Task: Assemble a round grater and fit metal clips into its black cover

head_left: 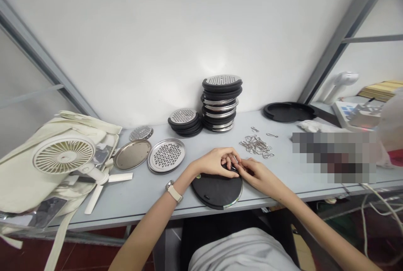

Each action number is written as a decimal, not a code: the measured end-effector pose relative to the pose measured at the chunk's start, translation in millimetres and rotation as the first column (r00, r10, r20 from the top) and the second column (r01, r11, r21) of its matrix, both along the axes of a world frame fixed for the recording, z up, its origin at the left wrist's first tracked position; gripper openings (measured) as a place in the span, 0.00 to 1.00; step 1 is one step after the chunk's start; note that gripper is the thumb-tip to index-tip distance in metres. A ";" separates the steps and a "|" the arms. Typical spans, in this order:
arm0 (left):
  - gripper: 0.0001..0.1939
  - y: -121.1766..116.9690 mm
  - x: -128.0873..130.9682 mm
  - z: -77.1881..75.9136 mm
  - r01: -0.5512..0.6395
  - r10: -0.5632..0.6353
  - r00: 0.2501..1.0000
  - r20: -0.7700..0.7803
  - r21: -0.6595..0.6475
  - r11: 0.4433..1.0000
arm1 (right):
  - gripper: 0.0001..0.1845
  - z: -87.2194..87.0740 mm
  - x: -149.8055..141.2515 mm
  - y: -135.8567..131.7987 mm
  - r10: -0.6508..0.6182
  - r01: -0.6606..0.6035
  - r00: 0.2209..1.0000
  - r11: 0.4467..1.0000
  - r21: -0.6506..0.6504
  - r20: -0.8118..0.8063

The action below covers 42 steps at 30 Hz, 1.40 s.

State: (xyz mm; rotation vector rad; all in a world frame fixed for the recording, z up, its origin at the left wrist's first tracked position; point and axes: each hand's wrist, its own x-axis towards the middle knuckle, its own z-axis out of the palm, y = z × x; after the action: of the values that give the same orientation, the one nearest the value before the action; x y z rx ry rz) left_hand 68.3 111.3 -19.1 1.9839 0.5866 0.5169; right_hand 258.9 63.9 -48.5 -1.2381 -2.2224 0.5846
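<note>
A round black disc with a metal rim (216, 190) lies at the front edge of the grey table (151, 187). My left hand (217, 162) rests on its far edge with fingers curled. My right hand (256, 174) meets it there, fingertips pinched together on something small I cannot make out. A pile of small metal clips (256, 145) lies just beyond my hands.
A tall stack of black and metal perforated discs (221, 103) and a short stack (185, 122) stand by the wall. Two metal plates (166, 155) (132, 154) lie left. A white fan (64, 155) rests on a cloth bag. A black tray (288, 111) sits right.
</note>
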 end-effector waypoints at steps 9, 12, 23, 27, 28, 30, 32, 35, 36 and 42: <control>0.19 -2.1 1.5 0.3 -0.001 0.001 1.000 0.011 0.052 0.999 | 0.17 0.5 3.6 -0.2 0.037 -0.037 0.999 0.999 0.016 0.030; 0.18 -1.6 1.1 -0.9 0.009 -0.009 1.000 0.010 0.020 1.000 | 0.17 0.6 3.4 -0.8 0.033 -0.034 0.999 0.999 0.025 0.032; 0.16 -2.9 2.3 2.5 -0.032 0.033 0.999 -0.005 0.140 0.990 | 0.12 -1.0 4.0 0.1 0.015 -0.020 0.996 0.999 -0.048 -0.092; 0.09 -1.2 2.2 1.0 -0.069 0.068 0.998 0.007 0.115 0.991 | 0.15 -1.8 4.6 -0.5 -0.016 0.004 0.990 0.996 -0.089 -0.141; 0.08 -0.6 2.1 0.5 -0.074 0.073 0.997 0.007 0.105 0.992 | 0.16 -1.6 4.4 -0.9 -0.017 0.003 0.990 0.996 -0.094 -0.141; 0.07 0.0 1.9 0.0 -0.077 0.076 0.997 0.009 0.088 0.993 | 0.17 0.0 3.8 -2.1 -0.019 0.006 0.991 0.995 -0.100 -0.134; 0.07 -0.1 1.6 0.4 -0.075 0.073 0.997 0.022 0.070 0.995 | 0.16 2.7 3.1 -3.7 -0.032 0.016 0.989 0.994 -0.106 -0.146; 0.09 -0.9 1.5 1.2 -0.083 0.081 0.995 0.053 0.041 0.996 | 0.10 6.6 2.9 -5.9 -0.043 0.019 0.979 0.992 -0.125 -0.197; 0.09 -1.1 1.5 1.3 -0.084 0.082 0.995 0.058 0.031 0.996 | 0.09 7.2 3.1 -6.3 -0.040 0.014 0.978 0.992 -0.126 -0.205; 0.11 -0.3 1.3 -0.9 -0.087 0.086 0.994 0.074 0.013 0.996 | 0.13 4.1 4.8 -4.0 0.014 -0.028 0.987 0.996 -0.084 -0.157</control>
State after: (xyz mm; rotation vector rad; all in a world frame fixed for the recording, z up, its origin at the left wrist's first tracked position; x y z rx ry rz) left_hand 69.6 111.0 -20.0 1.9526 0.6262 0.6469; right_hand 263.7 60.0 -44.4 -1.1697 -2.1009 0.7661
